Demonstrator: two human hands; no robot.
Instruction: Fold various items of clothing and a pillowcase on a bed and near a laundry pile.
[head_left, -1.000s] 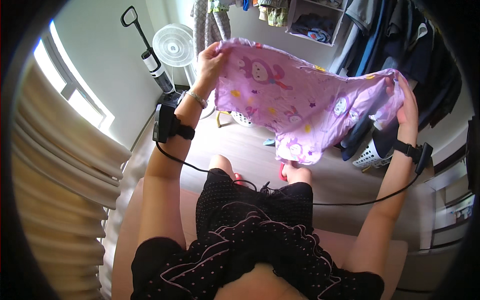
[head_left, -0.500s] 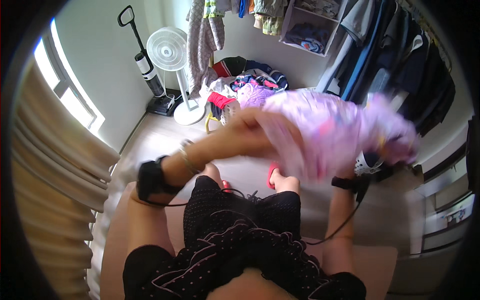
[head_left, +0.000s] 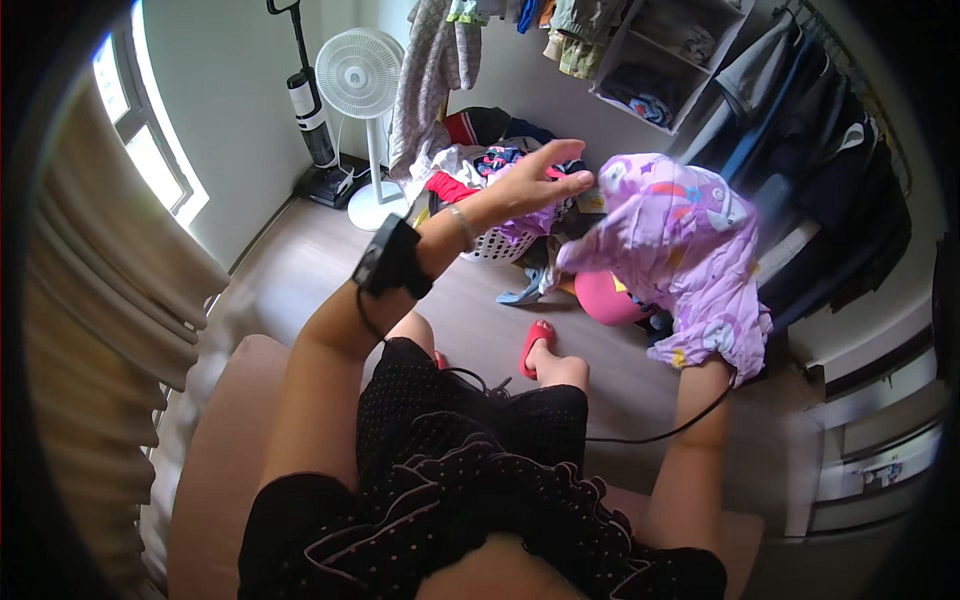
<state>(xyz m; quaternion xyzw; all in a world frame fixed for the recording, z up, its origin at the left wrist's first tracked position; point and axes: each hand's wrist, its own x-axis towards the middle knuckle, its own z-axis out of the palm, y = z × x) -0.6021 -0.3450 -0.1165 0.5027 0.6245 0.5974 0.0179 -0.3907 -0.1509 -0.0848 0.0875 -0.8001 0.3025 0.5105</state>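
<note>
A lilac children's garment (head_left: 690, 225) with printed cartoon figures hangs bunched in the air at the right. My right forearm (head_left: 702, 410) runs up into it, and the cloth covers my right hand completely, so its fingers are hidden. Just left of the garment, my left hand (head_left: 540, 185) is raised open, thumb and fingers apart, with nothing in it. A small gap separates its fingertips from the cloth. A black device (head_left: 392, 258) is strapped round my left wrist.
Beyond my left hand stands a white perforated laundry basket (head_left: 495, 247) heaped with clothes. A pink round object (head_left: 608, 298) sits on the floor beneath the garment. A white fan (head_left: 360, 75) and an upright floor cleaner (head_left: 312, 125) stand back left; dark clothes (head_left: 850, 190) hang at right.
My left hand has come away from the lilac garment and now stands open to its left. The garment, blurred and spread wide before, hangs bunched over my right hand.
</note>
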